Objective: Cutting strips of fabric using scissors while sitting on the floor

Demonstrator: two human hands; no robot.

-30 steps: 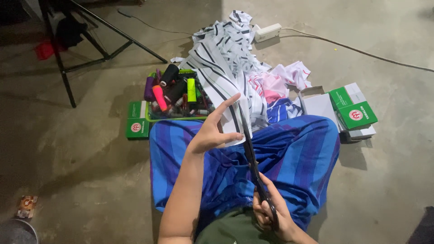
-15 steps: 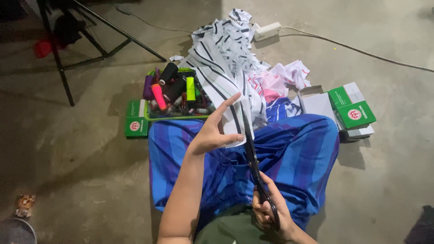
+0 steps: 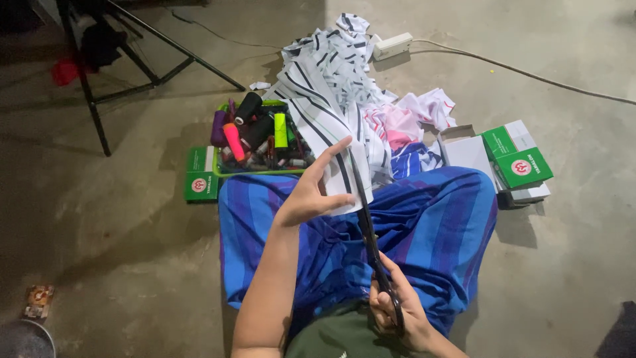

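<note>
I sit on a concrete floor with a blue striped cloth (image 3: 430,225) over my lap. My left hand (image 3: 311,192) holds up the near edge of a white fabric with dark stripes (image 3: 324,99), fingers spread along it. My right hand (image 3: 397,318) grips the handles of long black scissors (image 3: 368,225). Their blades point away from me and meet the fabric edge just right of my left fingers. The fabric trails back over a heap of white and pink cloth (image 3: 411,119).
A green tray (image 3: 265,171) of coloured thread spools stands beyond my left knee, with green boxes (image 3: 200,174) beside it. More green and white boxes (image 3: 517,159) lie at the right. A black tripod (image 3: 132,59) stands back left; a power strip (image 3: 392,45) and cable lie behind.
Hardly anything differs: both hands hold the same pose, and the scissors stay at the fabric edge, perhaps slightly further in.
</note>
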